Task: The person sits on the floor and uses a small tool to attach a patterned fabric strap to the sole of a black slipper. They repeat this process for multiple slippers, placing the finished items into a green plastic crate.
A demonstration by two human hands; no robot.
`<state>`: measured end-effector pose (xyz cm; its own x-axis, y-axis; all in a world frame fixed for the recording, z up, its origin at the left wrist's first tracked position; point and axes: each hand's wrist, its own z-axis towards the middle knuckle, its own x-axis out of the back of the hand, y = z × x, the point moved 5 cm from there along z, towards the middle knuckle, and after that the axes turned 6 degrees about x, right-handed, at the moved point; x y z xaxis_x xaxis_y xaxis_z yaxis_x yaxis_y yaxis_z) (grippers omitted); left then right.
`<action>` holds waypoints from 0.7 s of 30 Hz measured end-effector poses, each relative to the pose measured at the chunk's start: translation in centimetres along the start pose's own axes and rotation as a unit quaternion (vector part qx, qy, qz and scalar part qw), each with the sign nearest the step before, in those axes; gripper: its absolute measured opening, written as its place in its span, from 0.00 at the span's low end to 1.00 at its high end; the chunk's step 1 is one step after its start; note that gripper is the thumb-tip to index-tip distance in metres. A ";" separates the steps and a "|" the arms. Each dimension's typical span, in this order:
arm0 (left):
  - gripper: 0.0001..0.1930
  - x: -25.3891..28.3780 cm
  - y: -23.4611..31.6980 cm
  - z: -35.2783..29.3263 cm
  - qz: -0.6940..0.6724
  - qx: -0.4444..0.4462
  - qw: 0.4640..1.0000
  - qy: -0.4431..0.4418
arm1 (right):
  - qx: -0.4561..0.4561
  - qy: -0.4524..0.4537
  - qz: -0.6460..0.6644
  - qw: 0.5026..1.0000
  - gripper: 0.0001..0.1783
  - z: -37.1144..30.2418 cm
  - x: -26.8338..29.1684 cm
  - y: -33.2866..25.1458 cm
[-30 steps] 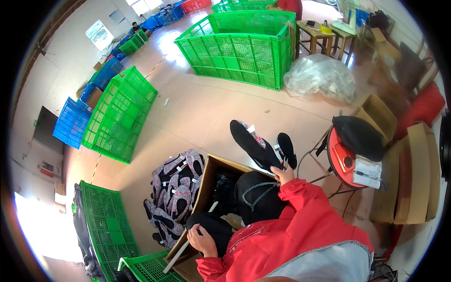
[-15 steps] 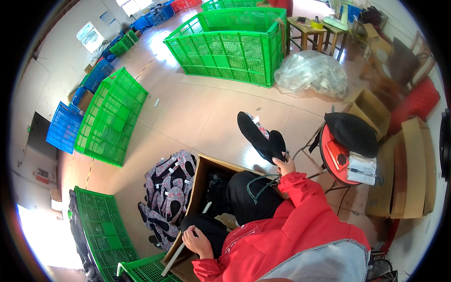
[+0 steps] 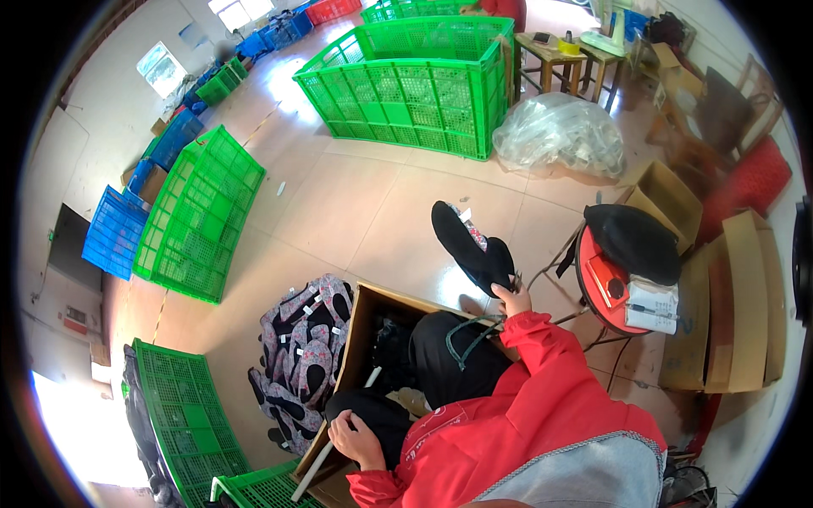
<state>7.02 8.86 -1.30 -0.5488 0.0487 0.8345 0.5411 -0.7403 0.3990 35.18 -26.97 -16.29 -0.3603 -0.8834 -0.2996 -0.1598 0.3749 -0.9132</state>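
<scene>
The person sits low in a red jacket, black trousers over the knees. The left hand (image 3: pixel 356 438) rests loosely curled on the left knee, holding nothing that shows, right at the near edge of an open cardboard box (image 3: pixel 360 339) that stands on the floor between the legs. The right hand (image 3: pixel 511 298) is raised in front of the body with its fingers closed round the lower end of a black slipper (image 3: pixel 468 248). The slipper is held above the floor, its long axis slanting from the hand up and to the left, the free end pointing away from the person toward the big crates. Its dark sole faces the camera, long and rounded at both ends, and a patterned lining with a small pale tag peeks along the right edge. Left of the box lies a heap of patterned slippers (image 3: pixel 301 360) in grey and pink. To the right stands a red round stool (image 3: pixel 610 284) with a black cap on it. Farther off sits a large green crate (image 3: pixel 415 85), with a clear plastic bag (image 3: pixel 559 131) beside it.
</scene>
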 end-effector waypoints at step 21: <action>0.04 -1.7 0.4 0.9 0.033 0.002 0.999 -0.034 | -0.087 0.065 -0.233 0.966 0.25 6.9 6.6 12.2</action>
<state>8.75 9.13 -2.25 -0.4684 0.0456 0.8823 0.5764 -0.7411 0.3443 37.18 -30.14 -31.33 -0.3219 -0.9296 0.1796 -0.4808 -0.0029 -0.8768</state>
